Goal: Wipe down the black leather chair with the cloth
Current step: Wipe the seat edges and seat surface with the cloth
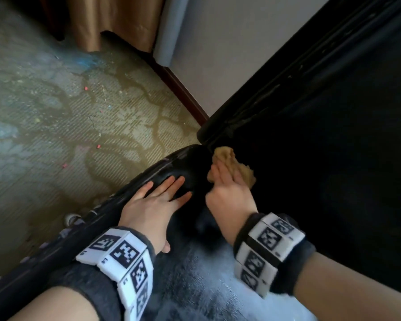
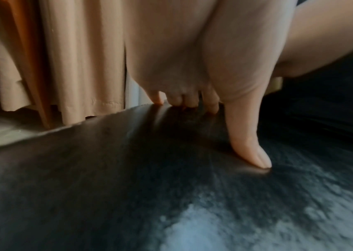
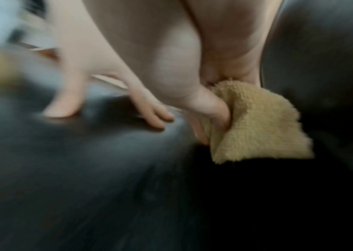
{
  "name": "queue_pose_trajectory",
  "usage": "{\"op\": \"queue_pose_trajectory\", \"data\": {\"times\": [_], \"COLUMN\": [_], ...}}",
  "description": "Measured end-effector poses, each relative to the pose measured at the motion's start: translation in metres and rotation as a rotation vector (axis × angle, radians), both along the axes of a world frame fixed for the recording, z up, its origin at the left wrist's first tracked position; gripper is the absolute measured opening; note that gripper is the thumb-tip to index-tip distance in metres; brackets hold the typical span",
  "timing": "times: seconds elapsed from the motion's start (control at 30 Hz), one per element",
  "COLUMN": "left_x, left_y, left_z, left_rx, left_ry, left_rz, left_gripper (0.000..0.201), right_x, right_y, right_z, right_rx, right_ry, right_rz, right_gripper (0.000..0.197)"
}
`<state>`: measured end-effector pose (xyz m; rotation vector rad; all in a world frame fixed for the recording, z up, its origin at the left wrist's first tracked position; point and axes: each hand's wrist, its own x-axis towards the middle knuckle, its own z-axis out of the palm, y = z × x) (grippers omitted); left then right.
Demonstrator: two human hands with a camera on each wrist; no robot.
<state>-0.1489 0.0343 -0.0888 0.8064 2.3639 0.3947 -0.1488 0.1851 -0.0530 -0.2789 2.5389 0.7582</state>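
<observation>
Wiping looks mid-way: right hand [image 1: 227,193] grips tan cloth [image 1: 232,165] on black leather chair [image 1: 322,170] by armrest corner, left hand [image 1: 153,202] flat w/ fingers straight alongside; most leather prob. left.

left wrist band [image 1: 118,258]: white, black square markers | right wrist band [image 1: 267,249]: same | dark cuffs

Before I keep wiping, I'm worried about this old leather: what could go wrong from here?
1. The right hand works the cloth deep in the dark corner where armrest meets backrest; dirt there is hard to see, so spots may be missed.
2. The chair edge trim looks scuffed and flaking; hard rubbing might lift more.
3. The left hand rests flat on the glossy armrest and could slip or leave prints.
</observation>
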Motion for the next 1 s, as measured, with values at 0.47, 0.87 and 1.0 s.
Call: {"op": "queue_pose_trajectory", "data": {"times": [0.47, 0.87, 1.0], "left_x": [-0.003, 0.024, 0.030], "left_y": [-0.001, 0.071, 0.099], "left_z": [0.002, 0.029, 0.018], "left_rx": [-0.101, -0.097, -0.095], "left_ry": [-0.002, 0.044, 0.120], "left_rz": [-0.055, -0.107, -0.163], "left_gripper": [0.110, 0.116, 0.122], "right_x": [0.071, 0.072, 0.068], "right_y": [0.096, 0.053, 0.096], "right_z": [-0.014, -0.007, -0.019], "right_rx": [0.192, -0.251, 0.098], "right_ry": [-0.128, 0.332, 0.209], "right_rz": [0.086, 0.010, 0.105], "right_gripper": [0.046, 0.048, 0.050]}}
